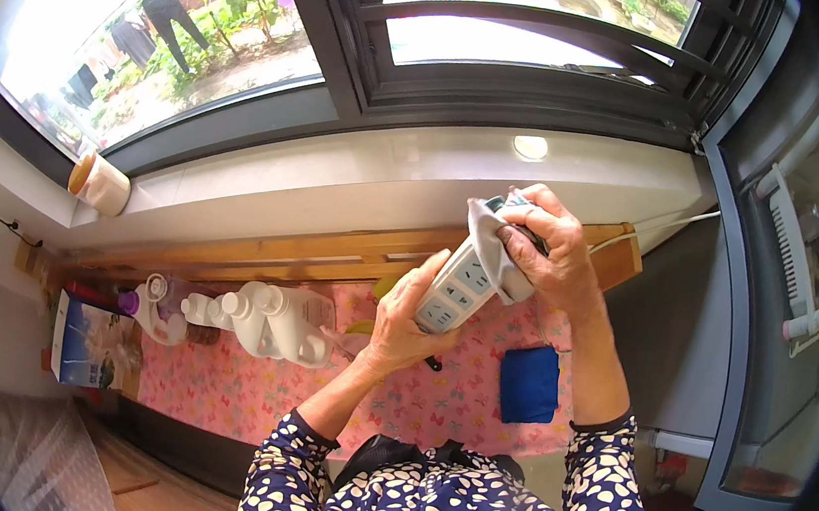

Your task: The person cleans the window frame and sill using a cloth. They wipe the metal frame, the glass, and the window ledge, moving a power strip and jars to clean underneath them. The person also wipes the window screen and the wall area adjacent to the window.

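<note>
A white power strip [451, 293] with grey socket panels is raised at a slant above the pink cloth. My left hand [402, 322] grips its lower end, thumb along one side. At the upper end, my right hand [548, 251] presses a light grey cloth [494, 249] against the strip, the cloth wrapped over its face and edge. The top end of the strip is partly hidden by the cloth and fingers. Below my right forearm, a folded blue cloth [529, 385] lies on the pink patterned cloth [237, 394].
White plastic jugs [313, 320] and a purple-capped bottle [164, 321] stand at the left, beside a printed box [90, 342]. A lidded jar [100, 183] sits on the windowsill [390, 152]. An open window sash [719, 408] juts in at the right; a pale cable [656, 227] runs near the wooden rail.
</note>
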### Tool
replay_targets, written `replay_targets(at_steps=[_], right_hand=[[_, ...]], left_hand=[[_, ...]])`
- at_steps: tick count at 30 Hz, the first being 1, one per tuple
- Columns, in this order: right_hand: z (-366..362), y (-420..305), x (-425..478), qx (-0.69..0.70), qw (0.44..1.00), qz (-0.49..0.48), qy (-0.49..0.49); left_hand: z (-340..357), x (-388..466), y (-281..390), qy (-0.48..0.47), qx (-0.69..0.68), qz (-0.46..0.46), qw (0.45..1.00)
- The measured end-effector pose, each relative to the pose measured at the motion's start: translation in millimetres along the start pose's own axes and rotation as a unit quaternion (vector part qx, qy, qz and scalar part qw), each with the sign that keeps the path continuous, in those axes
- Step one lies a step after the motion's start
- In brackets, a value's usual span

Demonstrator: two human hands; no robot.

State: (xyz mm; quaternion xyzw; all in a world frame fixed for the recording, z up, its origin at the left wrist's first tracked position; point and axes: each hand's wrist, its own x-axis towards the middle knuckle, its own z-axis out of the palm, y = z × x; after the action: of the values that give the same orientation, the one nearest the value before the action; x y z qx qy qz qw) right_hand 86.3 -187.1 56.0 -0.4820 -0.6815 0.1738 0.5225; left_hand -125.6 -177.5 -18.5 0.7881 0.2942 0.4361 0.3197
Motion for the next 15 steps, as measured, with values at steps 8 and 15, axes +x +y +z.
replay_targets(at_steps=[8,15], right_hand=[[66,15,-38,-0.086,0.973,-0.006,0.213],[66,10,-48,-0.055,0.987,0.017,0.148]], left_hand=[[18,20,10,0.042,-0.352,-0.254,0.9],[11,16,4,0.077,-0.603,-0.317,0.728]])
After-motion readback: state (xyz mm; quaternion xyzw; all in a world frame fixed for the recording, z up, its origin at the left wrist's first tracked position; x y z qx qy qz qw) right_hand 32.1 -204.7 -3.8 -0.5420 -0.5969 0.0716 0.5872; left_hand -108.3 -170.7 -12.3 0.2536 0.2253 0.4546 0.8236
